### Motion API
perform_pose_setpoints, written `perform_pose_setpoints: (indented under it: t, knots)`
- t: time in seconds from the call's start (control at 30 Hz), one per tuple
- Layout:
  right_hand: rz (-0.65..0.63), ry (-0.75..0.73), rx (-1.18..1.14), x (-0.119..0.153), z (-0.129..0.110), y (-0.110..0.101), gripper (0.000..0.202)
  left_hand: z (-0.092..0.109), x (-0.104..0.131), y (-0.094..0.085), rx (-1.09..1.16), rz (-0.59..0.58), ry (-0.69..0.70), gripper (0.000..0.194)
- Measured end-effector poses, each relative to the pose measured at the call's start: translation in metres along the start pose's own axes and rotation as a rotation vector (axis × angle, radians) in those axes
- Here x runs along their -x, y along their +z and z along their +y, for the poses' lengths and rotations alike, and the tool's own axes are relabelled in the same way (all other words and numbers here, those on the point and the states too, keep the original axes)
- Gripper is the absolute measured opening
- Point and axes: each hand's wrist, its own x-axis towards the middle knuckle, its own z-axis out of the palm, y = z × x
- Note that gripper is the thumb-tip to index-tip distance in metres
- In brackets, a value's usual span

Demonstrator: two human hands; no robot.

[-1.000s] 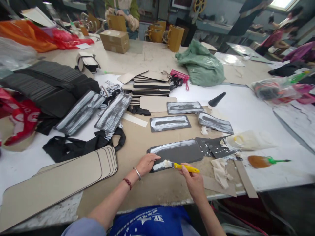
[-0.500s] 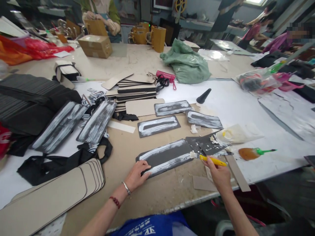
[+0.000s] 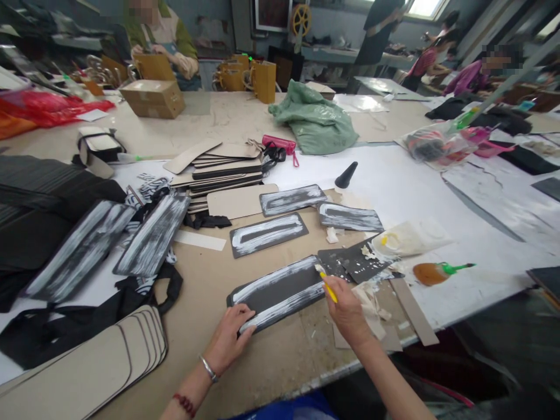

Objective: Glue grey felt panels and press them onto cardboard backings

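A dark rectangular panel (image 3: 275, 294) lies flat, with white paste-like streaks along its long edges and right end. The fingers of my left hand (image 3: 231, 333) rest on its left end, thumb spread apart near the front edge. My right hand (image 3: 349, 312) is closed around a yellow-handled brush (image 3: 329, 286); the pale brush tip is at the panel's right end. Just right of it lie dark scrap pieces (image 3: 350, 262) spotted with white. Behind are smaller dark panels (image 3: 269, 233) with white streaks. Two more coated panels (image 3: 153, 233) lie at the left.
Stacked beige panels (image 3: 227, 169) stand behind, and long beige panels (image 3: 87, 356) lie front left. A bottle of amber liquid with a green nozzle (image 3: 431, 273) lies right, near a black cone (image 3: 347, 175). A green bag (image 3: 315, 119) and a carton (image 3: 153, 98) are farther back. Co-workers sit and stand beyond.
My right hand has moved left with the brush, from over the scrap pieces to the panel's right end. My left hand stays on the panel. The whole view has shifted slightly.
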Motion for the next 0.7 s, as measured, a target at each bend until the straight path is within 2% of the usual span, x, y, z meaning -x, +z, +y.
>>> perform_pose_setpoints:
  t: [0.1,0.23,0.3,0.4,0.47,0.5,0.57,0.7]
  knots:
    - [-0.078,-0.089,-0.027,0.011,-0.009,0.004,0.027,0.001,-0.001,0.000,0.018,0.003,-0.004,0.023]
    - [-0.015,-0.074,-0.036,0.012,-0.011,0.000,0.024,0.004,0.001,0.000,0.079,0.059,-0.065,0.022]
    - [-0.001,-0.068,-0.033,0.010,-0.012,-0.003,0.023,0.006,0.007,0.000,0.109,0.171,-0.210,0.024]
    - [-0.005,-0.059,-0.075,0.009,-0.019,-0.005,0.022,0.007,0.018,0.002,0.150,0.356,-0.556,0.029]
    - [0.009,-0.037,-0.108,0.011,-0.028,-0.005,0.021,0.006,0.024,0.004,0.215,0.389,-0.723,0.031]
    - [0.012,-0.014,-0.129,0.012,-0.034,-0.004,0.021,0.005,0.026,0.006,0.246,0.387,-0.762,0.031]
    - [-0.011,0.047,-0.184,0.017,-0.044,0.001,0.022,0.003,0.029,0.009,0.279,0.372,-0.777,0.029]
    - [-0.092,0.227,-0.278,0.028,-0.058,0.014,0.028,0.003,0.029,0.013,0.261,0.360,-0.719,0.027]
